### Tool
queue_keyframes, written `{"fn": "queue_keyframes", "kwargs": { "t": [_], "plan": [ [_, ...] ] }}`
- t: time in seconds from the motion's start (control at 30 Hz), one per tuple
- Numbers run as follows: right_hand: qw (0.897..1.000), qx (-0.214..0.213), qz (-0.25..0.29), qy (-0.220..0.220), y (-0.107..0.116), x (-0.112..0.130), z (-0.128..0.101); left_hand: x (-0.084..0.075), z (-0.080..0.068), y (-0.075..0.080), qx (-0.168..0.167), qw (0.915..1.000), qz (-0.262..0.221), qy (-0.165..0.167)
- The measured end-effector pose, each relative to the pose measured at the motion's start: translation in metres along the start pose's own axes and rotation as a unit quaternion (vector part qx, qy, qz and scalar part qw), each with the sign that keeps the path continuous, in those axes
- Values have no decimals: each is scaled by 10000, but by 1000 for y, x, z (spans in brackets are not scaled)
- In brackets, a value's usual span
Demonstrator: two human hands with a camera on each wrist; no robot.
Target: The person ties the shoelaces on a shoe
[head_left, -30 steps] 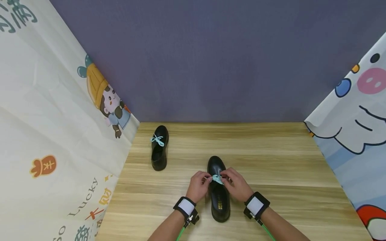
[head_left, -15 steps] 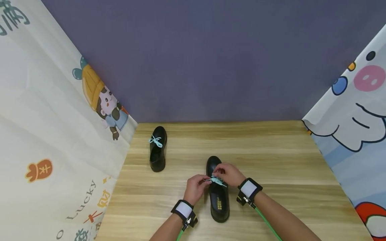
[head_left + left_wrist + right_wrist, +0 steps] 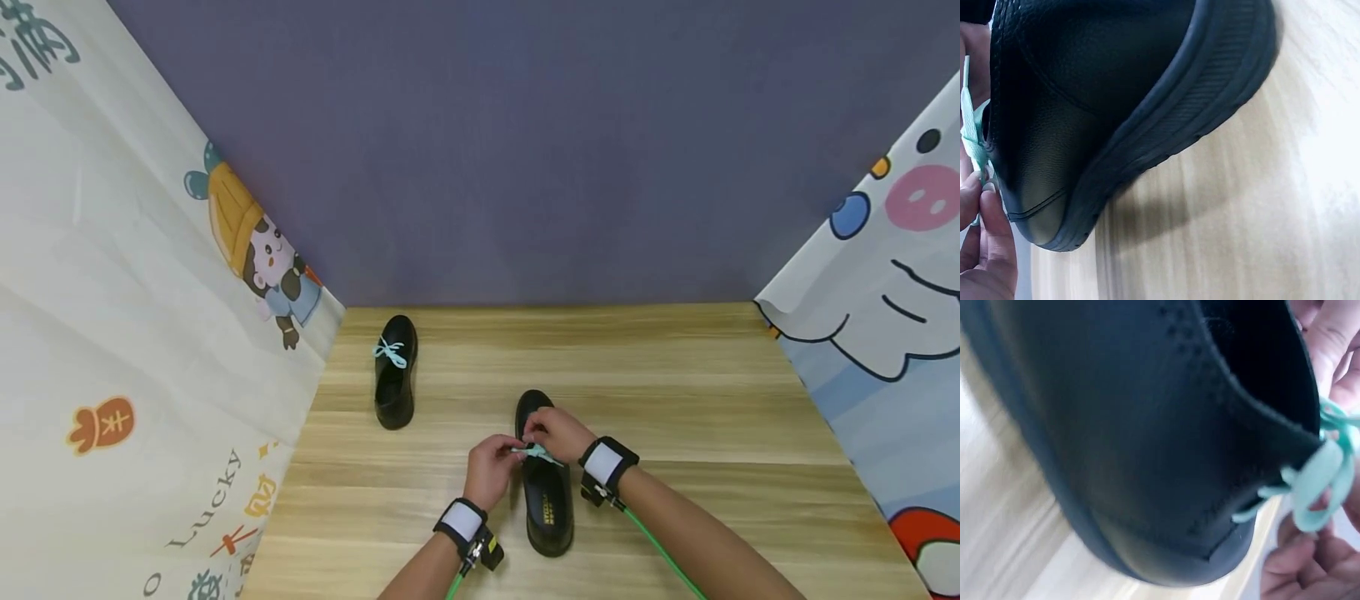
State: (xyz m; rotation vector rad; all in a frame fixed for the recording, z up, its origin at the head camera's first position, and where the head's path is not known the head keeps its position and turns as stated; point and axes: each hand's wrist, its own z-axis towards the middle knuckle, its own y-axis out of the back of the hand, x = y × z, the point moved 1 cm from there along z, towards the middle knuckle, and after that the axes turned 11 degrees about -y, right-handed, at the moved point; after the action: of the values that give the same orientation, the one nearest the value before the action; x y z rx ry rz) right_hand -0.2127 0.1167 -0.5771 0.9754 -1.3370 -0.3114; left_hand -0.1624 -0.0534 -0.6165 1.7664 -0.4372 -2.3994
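On the wooden table (image 3: 675, 400), a black shoe (image 3: 545, 500) lies near the front edge, a second shoe (image 3: 395, 375) farther back to its left, while the left hand (image 3: 491, 467) and right hand (image 3: 558, 433) both pinch its light-blue lace (image 3: 536, 452).

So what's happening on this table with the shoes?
A person is working on the light blue lace of the near black shoe on a wooden table. The left hand and the right hand each pinch part of the lace over the shoe's opening. A second black shoe stands farther back on the left, its blue lace in a bow, apart from both hands.
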Motion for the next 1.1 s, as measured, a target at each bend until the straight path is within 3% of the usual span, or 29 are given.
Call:
{"fn": "queue_keyframes", "kwargs": {
  "t": [0.2,0.4,0.6,0.7,0.93,1.1],
  "plan": [
    [9980,-284,369,-436,-2,-2,3,-2,3,-1,118,9996,-37,238],
    [9926,-563,826,-694,11,-13,-16,-3,3,-1,131,9996,101,230],
    [9917,-10,1218,-411,11,-30,-42,-2,2,0,181,9988,404,187],
    [9905,74,1337,-304,6,-35,-47,-2,4,1,215,9981,567,120],
    [9888,-427,1404,-281,1,-33,-50,-3,5,1,290,9937,1039,-303],
    [9854,-1088,1303,-83,0,-31,-56,-7,5,-1,295,9904,1263,-489]
  ]
}}
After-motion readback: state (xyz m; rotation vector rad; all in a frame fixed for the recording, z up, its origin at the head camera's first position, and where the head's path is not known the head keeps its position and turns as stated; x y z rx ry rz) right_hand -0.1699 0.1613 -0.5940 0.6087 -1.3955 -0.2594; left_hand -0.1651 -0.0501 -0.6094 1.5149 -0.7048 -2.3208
